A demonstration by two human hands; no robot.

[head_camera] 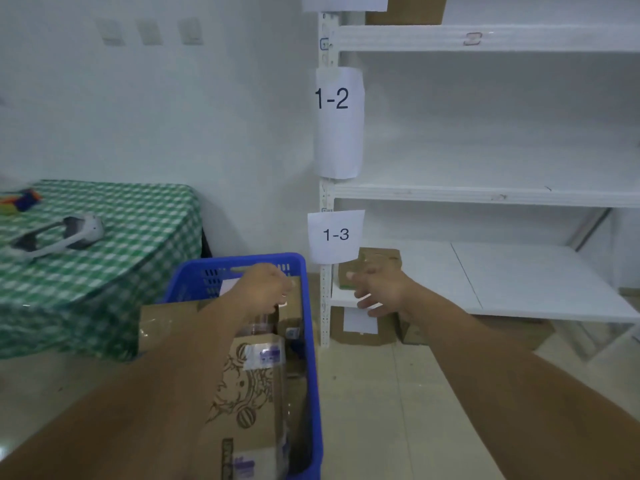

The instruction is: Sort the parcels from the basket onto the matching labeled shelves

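1. Two bare hands reach forward: the left hand (pixel 263 289) is inside the blue basket (pixel 310 341), and the right hand (pixel 377 289) is just before the shelf (pixel 519 282) tagged with the 1-3 label (pixel 335 235).
2. Left fingers (pixel 284 295) curl at the top edge of an upright parcel (pixel 293 308); blur hides whether they clamp it.
3. Right fingers (pixel 363 301) are spread apart, holding nothing, in front of a shelved parcel (pixel 381 261).
4. Beside the upright parcel, a printed parcel (pixel 249 393) lies in the basket.
5. Further left, a white headset (pixel 69 233) rests on the green-checked tabletop (pixel 121 237).
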